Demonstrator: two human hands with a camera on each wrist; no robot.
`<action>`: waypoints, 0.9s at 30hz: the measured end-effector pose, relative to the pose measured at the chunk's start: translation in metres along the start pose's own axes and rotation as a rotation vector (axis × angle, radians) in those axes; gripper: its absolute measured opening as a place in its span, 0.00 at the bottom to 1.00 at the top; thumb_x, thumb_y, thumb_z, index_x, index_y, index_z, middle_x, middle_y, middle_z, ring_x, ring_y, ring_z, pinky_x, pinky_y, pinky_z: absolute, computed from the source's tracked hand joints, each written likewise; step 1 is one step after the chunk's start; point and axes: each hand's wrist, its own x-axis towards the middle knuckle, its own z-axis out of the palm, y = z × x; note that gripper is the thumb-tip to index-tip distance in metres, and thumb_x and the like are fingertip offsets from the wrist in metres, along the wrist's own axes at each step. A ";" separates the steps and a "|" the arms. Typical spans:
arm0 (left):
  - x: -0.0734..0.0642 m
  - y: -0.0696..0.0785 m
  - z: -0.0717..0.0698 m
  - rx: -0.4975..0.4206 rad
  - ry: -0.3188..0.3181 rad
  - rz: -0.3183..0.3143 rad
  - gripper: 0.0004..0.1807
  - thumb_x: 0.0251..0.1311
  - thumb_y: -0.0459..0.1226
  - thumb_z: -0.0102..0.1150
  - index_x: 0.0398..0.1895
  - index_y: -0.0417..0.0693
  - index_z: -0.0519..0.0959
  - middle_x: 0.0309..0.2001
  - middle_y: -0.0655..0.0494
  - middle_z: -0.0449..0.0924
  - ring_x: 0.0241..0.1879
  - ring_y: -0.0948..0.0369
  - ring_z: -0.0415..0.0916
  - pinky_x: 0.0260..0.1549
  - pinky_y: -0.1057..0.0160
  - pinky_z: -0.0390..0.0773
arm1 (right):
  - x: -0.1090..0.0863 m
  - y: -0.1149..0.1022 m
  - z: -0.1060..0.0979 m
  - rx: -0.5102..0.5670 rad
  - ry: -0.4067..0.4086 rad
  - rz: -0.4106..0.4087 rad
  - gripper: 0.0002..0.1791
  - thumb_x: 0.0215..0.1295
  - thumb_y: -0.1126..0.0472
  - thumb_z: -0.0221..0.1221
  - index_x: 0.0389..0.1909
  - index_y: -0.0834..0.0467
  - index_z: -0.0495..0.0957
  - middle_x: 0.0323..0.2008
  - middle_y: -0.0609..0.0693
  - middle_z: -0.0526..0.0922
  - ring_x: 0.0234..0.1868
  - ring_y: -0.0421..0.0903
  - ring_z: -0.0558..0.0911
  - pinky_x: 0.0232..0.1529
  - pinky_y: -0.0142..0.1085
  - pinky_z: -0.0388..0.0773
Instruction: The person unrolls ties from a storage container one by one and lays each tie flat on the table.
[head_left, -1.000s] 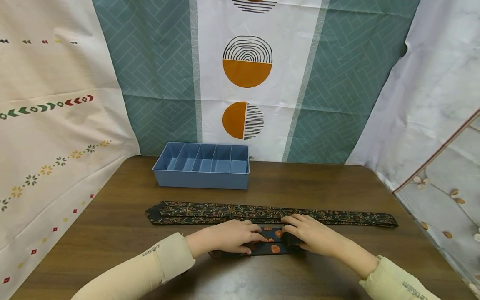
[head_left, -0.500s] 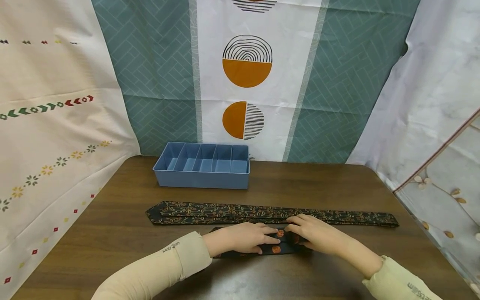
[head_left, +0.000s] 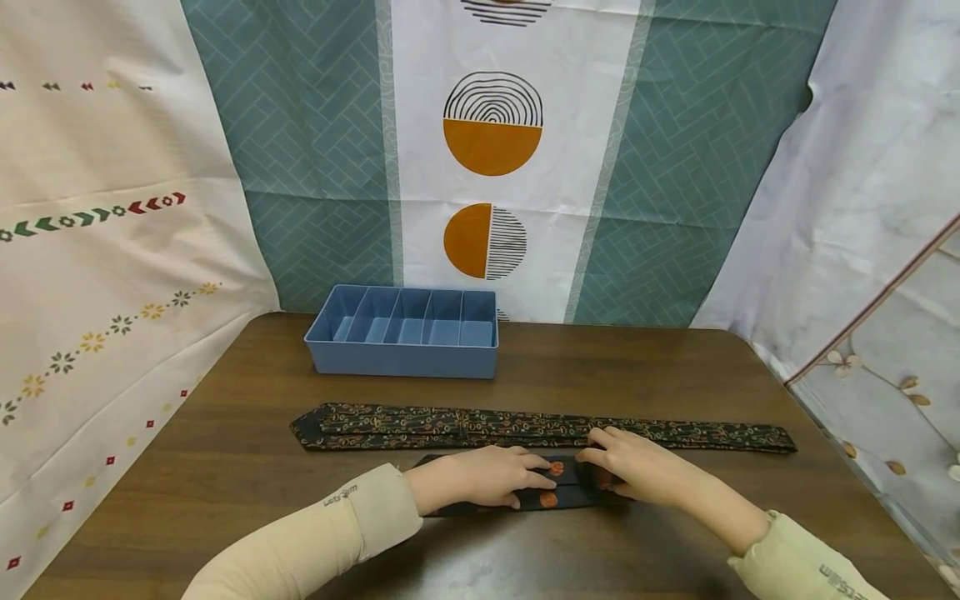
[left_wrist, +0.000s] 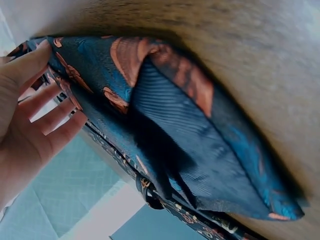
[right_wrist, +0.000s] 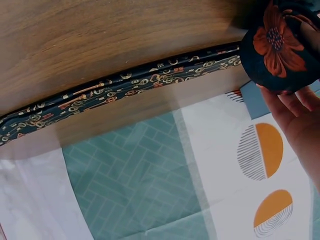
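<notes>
A dark blue necktie with orange flowers (head_left: 550, 500) lies on the table, its right part rolled up. My right hand (head_left: 641, 469) grips this roll; in the right wrist view, the rolled end (right_wrist: 275, 55) sits between the fingers. Extended over the flat part of the tie is my left hand (head_left: 487, 477), its fingers touching the cloth. The left wrist view shows the wide pointed end (left_wrist: 190, 145) with its ribbed dark lining exposed. Behind both hands, a black necktie with a gold pattern (head_left: 420, 419) lies lengthwise, folded along itself.
A blue box with upright dividers (head_left: 405, 360) stands at the back of the brown wooden table (head_left: 600, 367), left of centre. Patterned cloths hang behind the table and along both sides.
My left hand has slid right along the flowered necktie, closer to the roll. My right hand has shifted slightly right with the roll. The black necktie and box have stayed put.
</notes>
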 end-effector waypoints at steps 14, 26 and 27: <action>-0.009 -0.002 0.000 -0.030 0.008 0.004 0.30 0.59 0.44 0.60 0.66 0.64 0.67 0.68 0.60 0.62 0.65 0.61 0.65 0.54 0.69 0.74 | -0.003 -0.001 0.003 -0.021 0.044 -0.018 0.27 0.41 0.60 0.75 0.43 0.55 0.74 0.40 0.46 0.76 0.40 0.44 0.79 0.43 0.39 0.80; -0.019 -0.005 0.000 -0.060 -0.003 -0.014 0.30 0.58 0.44 0.61 0.66 0.64 0.67 0.69 0.61 0.62 0.65 0.58 0.65 0.56 0.65 0.74 | -0.005 -0.003 0.003 0.013 0.035 0.008 0.32 0.40 0.63 0.75 0.51 0.53 0.75 0.37 0.45 0.72 0.34 0.41 0.74 0.34 0.34 0.77; -0.020 -0.005 0.000 -0.067 -0.005 -0.018 0.30 0.58 0.43 0.61 0.66 0.64 0.67 0.69 0.61 0.62 0.65 0.58 0.65 0.56 0.64 0.74 | -0.005 -0.004 0.003 0.016 0.034 0.010 0.32 0.40 0.63 0.75 0.51 0.53 0.76 0.37 0.45 0.72 0.34 0.41 0.74 0.33 0.34 0.77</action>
